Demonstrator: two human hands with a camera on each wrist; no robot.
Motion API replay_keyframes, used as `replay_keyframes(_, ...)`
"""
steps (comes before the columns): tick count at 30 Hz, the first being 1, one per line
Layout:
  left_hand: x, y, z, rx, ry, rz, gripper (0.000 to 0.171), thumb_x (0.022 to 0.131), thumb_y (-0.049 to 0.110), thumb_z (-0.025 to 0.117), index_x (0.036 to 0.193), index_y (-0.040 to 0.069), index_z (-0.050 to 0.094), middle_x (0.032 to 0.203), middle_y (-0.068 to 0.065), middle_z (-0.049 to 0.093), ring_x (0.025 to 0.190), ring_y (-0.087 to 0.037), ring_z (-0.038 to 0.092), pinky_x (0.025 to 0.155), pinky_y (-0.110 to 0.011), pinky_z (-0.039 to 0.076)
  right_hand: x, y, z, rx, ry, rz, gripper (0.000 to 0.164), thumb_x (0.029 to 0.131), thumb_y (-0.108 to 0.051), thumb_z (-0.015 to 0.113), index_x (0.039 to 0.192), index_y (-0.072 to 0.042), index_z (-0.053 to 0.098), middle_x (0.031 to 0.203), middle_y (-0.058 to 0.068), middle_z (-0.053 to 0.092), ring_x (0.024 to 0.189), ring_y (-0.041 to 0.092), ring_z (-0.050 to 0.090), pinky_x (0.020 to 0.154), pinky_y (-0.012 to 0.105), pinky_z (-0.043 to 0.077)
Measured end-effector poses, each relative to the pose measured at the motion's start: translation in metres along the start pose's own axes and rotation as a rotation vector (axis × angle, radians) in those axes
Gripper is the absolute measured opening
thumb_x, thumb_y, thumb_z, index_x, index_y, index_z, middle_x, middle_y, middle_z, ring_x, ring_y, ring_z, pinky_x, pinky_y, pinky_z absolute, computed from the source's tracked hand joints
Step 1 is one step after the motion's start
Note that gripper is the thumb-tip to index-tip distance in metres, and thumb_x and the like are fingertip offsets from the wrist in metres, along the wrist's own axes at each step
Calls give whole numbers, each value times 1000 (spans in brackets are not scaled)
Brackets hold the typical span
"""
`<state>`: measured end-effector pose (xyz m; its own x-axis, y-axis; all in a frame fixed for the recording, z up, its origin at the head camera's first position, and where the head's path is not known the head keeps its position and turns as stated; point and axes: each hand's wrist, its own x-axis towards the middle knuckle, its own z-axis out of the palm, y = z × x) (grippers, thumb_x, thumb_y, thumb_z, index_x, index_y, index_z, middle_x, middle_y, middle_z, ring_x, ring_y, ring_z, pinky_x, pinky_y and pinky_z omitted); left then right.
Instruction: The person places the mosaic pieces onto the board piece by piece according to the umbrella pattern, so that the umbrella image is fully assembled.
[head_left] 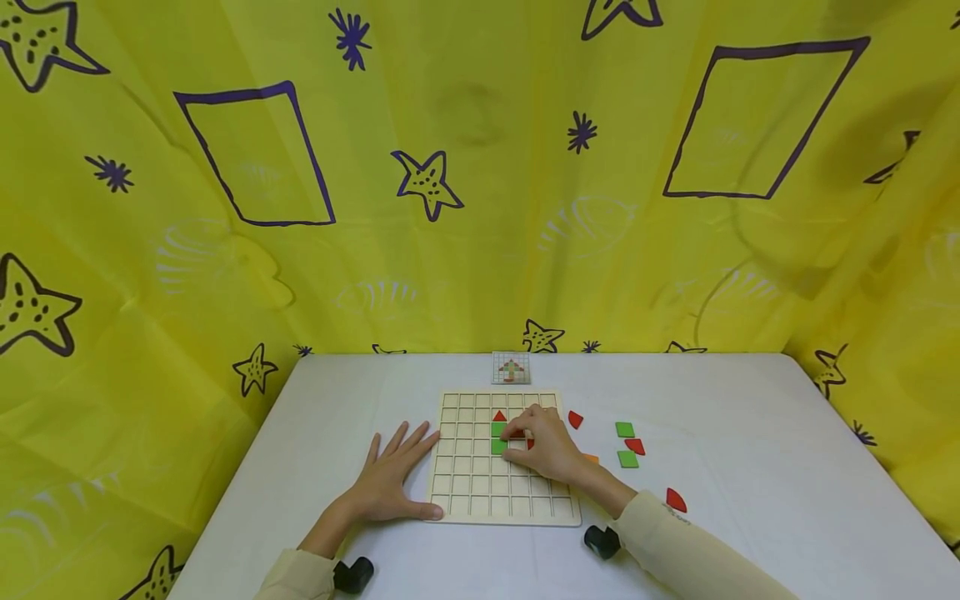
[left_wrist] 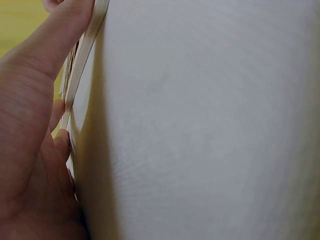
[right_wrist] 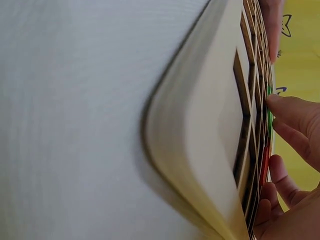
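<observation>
A pale wooden grid board [head_left: 450, 492] lies flat on the white table. My left hand [head_left: 393, 479] spreads its fingers at the board's left edge, thumb at the near left corner. Over the board's middle, my right hand [head_left: 547, 446] pinches a green square tile [head_left: 498, 448] in a cell between thumb and index finger. Directly above that tile are another green square [head_left: 498, 430] and a red triangle [head_left: 499, 416]. Red pieces [head_left: 530, 444] on the board are partly hidden under the right hand. The right wrist view shows the fingertips right at a green tile [right_wrist: 270, 120].
A small pattern card [head_left: 511, 368] lies behind the board. To the right are loose green squares [head_left: 625, 429], red rounded pieces [head_left: 676, 500] and an orange piece [head_left: 592, 458] partly covered by the right wrist. A yellow curtain [head_left: 480, 275] hangs behind the table.
</observation>
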<state>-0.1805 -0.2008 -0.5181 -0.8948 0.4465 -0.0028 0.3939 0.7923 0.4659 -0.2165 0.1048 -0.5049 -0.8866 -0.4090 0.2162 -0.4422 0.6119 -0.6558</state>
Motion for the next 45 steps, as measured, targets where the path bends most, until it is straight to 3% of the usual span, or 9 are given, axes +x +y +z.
replay_keyframes(10, 0, -8, 8, -3, 3, -11, 119, 66, 78, 79, 163, 28, 31, 171, 2, 18, 159, -33, 3, 118, -70, -9, -6, 7, -19, 87, -76, 25, 26, 86, -21, 85, 111, -18, 77, 110, 1, 61, 100, 22, 43, 80, 35, 41)
replay_keyframes(14, -1, -6, 6, -5, 13, -6, 118, 66, 77, 79, 163, 28, 32, 171, 1, 20, 158, -35, 5, 118, -71, -8, -10, 14, -33, 55, -83, 15, 31, 86, -23, 85, 115, -17, 76, 115, 0, 61, 105, 22, 45, 82, 36, 43)
replay_keyframes(21, -3, -3, 2, -11, 35, 32, 117, 68, 75, 79, 161, 21, 35, 170, -8, 25, 156, -42, 10, 116, -74, -4, -20, 28, -60, -18, -63, -2, 33, 85, -22, 86, 115, -15, 76, 114, 7, 62, 100, 27, 47, 77, 35, 40)
replay_keyframes(27, -3, -1, 1, -4, 45, 38, 115, 68, 73, 80, 160, 19, 38, 168, -11, 28, 155, -45, 13, 115, -76, -2, -30, 39, -82, -104, -16, 23, 35, 83, -19, 87, 116, -12, 76, 115, 6, 63, 104, 27, 50, 83, 39, 46)
replay_keyframes(36, -1, 1, -3, 18, -29, -14, 116, 70, 73, 80, 163, 22, 33, 171, -5, 20, 157, -39, 5, 117, -73, -6, -46, 62, -108, -107, 37, 24, 40, 84, -19, 87, 120, -12, 73, 118, 8, 63, 106, 33, 54, 85, 47, 49)
replay_keyframes(45, -3, 2, -2, 15, 6, 21, 114, 70, 69, 83, 161, 19, 36, 169, -10, 25, 156, -44, 11, 115, -76, -2, -59, 83, -120, -93, 80, 100, 41, 84, -20, 87, 121, -10, 73, 117, 12, 66, 102, 33, 59, 83, 48, 52)
